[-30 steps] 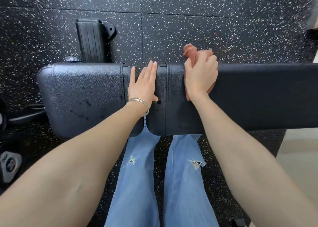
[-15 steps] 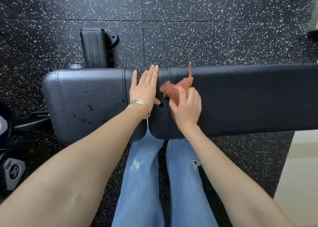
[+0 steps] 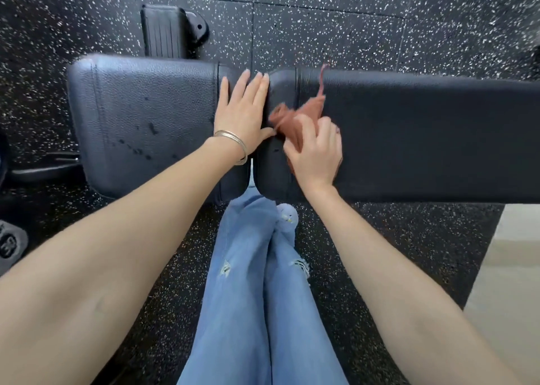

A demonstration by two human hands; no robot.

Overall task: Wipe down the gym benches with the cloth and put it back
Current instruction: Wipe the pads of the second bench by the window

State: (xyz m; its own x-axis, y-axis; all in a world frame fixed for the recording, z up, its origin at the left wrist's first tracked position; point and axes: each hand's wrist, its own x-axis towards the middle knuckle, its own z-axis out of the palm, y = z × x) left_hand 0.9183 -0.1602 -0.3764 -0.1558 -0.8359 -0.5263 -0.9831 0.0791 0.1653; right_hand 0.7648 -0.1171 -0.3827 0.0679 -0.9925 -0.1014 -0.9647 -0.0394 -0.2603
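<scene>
Left hand (image 3: 244, 113) lies flat, fingers straight, on the seat pad (image 3: 140, 115) at its edge by the gap, likely bracing the person's lean. Right hand (image 3: 317, 151) grips the bunched rust-red cloth (image 3: 304, 111) and presses it onto the near end of the back pad (image 3: 423, 139), just beside the left thumb; 1 corner trails toward the far edge. Judgement: mid-wipe at the seam where the 2 pads meet. Dark specks on the seat pad look unwiped — probably next. Cloth's return spot isn't in view.
</scene>
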